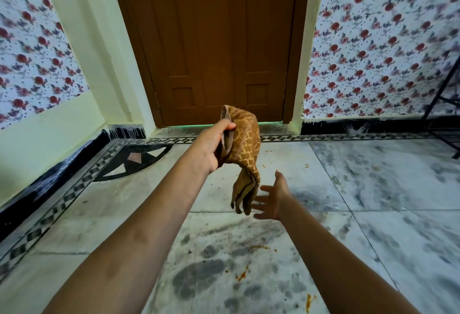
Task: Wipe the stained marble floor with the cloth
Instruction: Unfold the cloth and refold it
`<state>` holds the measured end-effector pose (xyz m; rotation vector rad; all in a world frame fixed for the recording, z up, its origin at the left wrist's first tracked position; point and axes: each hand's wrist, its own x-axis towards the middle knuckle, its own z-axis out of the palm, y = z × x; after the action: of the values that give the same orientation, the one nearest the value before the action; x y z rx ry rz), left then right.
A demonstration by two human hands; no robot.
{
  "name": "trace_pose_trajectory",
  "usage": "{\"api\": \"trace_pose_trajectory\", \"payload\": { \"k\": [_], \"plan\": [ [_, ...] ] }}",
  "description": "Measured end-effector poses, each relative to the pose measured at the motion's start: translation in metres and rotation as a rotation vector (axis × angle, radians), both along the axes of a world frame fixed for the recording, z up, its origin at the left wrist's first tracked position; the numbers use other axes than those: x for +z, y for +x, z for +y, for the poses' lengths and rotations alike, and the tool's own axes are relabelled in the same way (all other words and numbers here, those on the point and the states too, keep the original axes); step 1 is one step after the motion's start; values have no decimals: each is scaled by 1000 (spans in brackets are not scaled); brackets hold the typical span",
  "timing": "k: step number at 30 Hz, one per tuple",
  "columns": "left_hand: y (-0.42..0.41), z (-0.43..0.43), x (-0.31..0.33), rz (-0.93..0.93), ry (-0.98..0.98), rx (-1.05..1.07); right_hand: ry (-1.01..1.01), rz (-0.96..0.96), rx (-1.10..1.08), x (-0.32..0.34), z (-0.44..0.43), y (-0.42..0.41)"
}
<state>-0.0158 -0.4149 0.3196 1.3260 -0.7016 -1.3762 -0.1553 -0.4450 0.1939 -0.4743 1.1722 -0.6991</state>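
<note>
The left hand (215, 145) has its grip closed round the top of the cloth (245, 137), a folded tan towel with a giraffe-like net pattern, hanging limp above the orange-spattered marble floor (373, 189), while the right hand (272, 196), its grip spread wide, is just beside the lower end.

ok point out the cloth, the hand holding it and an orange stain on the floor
cloth (245, 139), head view, patterned upper fold
left hand (211, 144), head view, middle of the hand
orange stain (308, 302), head view, smear near the bottom edge
</note>
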Motion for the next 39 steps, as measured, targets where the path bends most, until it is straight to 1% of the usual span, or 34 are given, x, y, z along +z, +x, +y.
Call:
{"api": "trace_pose_trajectory", "payload": {
  "k": [3,5,7,9,11,13,16,19,21,23,25,28,32,35,37,39],
  "plan": [
    [1,-3,10,102,-39,-40,11,-215,68,-3,2,14],
    [6,-3,11,141,-52,-30,12,-322,90,-3,4,24],
    [15,-2,8,138,-46,1,13,-378,55,-2,8,34],
    [26,3,2,98,-16,44,0,-370,-11,-4,9,37],
    [40,7,-5,46,8,76,-30,-303,-18,-5,9,33],
    [55,12,-10,-41,32,86,-53,-173,7,-3,7,21],
    [74,14,-19,-260,83,113,-97,11,-23,-3,2,-3],
    [82,15,-29,-485,138,148,-180,88,-22,0,-3,-20],
    [82,15,-35,-560,180,140,-239,121,29,4,-5,-24],
    [79,16,-41,-595,231,118,-309,143,76,12,-5,-24],
    [74,18,-45,-559,276,99,-370,157,97,21,-5,-21],
    [62,19,-49,-453,306,80,-464,219,158,35,0,-12],
    [39,13,-53,-289,280,9,-529,171,283,42,9,10],
    [24,9,-53,-248,260,-23,-564,194,322,41,11,25],
    [19,7,-53,-236,258,-5,-539,209,297,44,10,32],
    [15,6,-53,-200,259,10,-430,219,170,48,11,39]
  ]
}}
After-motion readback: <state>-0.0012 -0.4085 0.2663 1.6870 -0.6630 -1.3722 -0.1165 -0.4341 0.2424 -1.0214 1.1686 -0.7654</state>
